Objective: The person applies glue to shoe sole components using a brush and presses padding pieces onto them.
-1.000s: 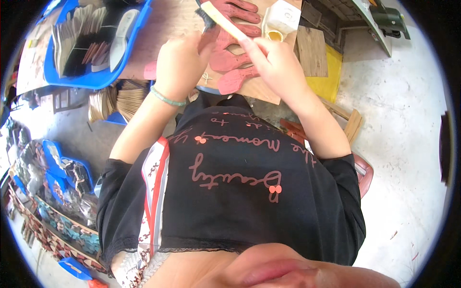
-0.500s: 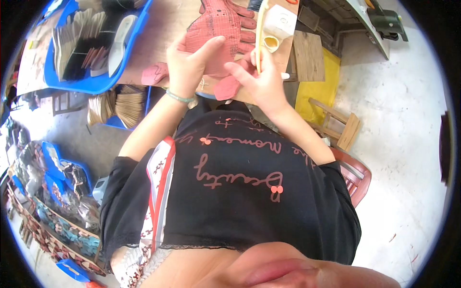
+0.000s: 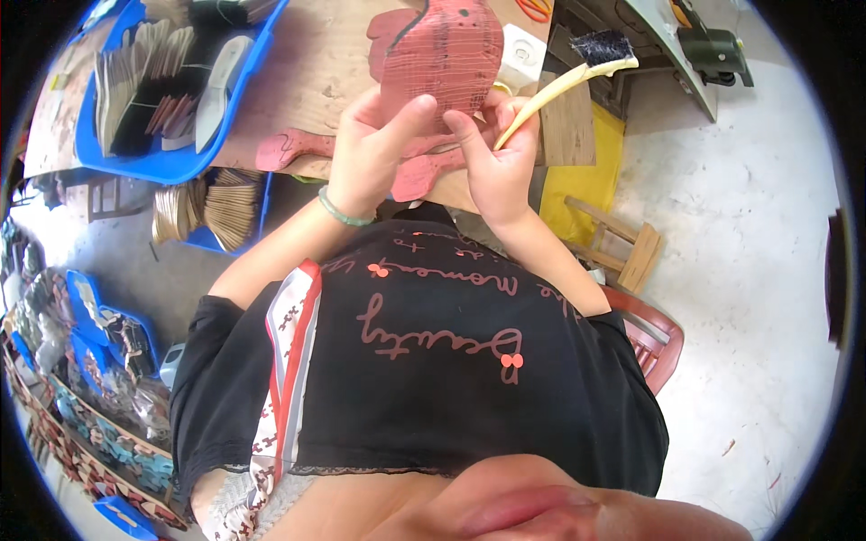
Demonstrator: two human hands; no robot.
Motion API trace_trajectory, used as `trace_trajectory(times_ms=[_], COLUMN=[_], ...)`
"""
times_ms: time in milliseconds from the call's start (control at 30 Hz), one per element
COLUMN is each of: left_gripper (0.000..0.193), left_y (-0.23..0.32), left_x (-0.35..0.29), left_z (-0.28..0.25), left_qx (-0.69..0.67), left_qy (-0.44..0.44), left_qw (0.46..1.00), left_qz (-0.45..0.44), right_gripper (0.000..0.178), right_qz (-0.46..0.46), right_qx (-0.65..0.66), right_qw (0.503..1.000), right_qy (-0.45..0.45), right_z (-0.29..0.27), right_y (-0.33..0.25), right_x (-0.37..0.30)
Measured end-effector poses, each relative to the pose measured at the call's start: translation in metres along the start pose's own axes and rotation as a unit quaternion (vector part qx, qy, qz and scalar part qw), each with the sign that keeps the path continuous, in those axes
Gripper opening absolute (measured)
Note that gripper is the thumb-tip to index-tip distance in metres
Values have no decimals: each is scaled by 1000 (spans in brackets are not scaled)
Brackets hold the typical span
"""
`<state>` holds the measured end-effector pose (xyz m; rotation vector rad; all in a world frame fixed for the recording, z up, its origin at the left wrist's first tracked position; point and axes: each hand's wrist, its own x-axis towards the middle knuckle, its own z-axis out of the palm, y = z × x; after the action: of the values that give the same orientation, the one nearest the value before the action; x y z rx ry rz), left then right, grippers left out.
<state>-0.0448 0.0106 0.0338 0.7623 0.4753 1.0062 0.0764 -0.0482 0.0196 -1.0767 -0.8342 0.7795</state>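
Note:
My left hand (image 3: 368, 153) is closed on a flat, rounded reddish piece (image 3: 444, 68) with a grid of fine pale lines, black spots and a dark line along one edge. My right hand (image 3: 502, 171) grips the pale yellow handle of a brush (image 3: 552, 92); its black bristles point up and away at the right. The right thumb and fingers are also at the lower edge of the reddish piece. Under my hands lie long reddish pieces with rounded ends, one to the left (image 3: 290, 150) and one nearer my body (image 3: 417, 177). Another reddish shape (image 3: 386, 34) shows behind the held piece.
A blue bin (image 3: 171, 169) with bundled pale and dark flat pieces stands at the left of the wooden table (image 3: 311, 54). A white block-shaped item (image 3: 521, 50) is at the right. Below the table are stacked tan pieces (image 3: 230, 212). A wooden stool (image 3: 631, 252) stands right.
The reddish piece has turned and now shows a rounded outline, with its finger-like parts out of sight. The brush has swung from near upright to slanting right, its bristles now in full view.

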Motion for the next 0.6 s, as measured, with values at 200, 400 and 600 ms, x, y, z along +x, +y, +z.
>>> trace_trajectory(times_ms=[200,400,600], left_gripper=[25,21,16], left_y=[5,9,11], left_x=[6,5,8], left_z=[-11,-23,-23], left_qx=[21,190,292], left_qy=[10,48,57], left_qw=[1000,979,949], left_qz=[-3,61,106], right_gripper=[31,37,39], right_qz=[-19,-55,6], right_qx=[-153,-396,-485], right_qw=[987,910,861], right_qy=[-40,-111,-154], right_z=[8,-27,-6], right_y=[-17,-51,-88], right_x=[2,15,12])
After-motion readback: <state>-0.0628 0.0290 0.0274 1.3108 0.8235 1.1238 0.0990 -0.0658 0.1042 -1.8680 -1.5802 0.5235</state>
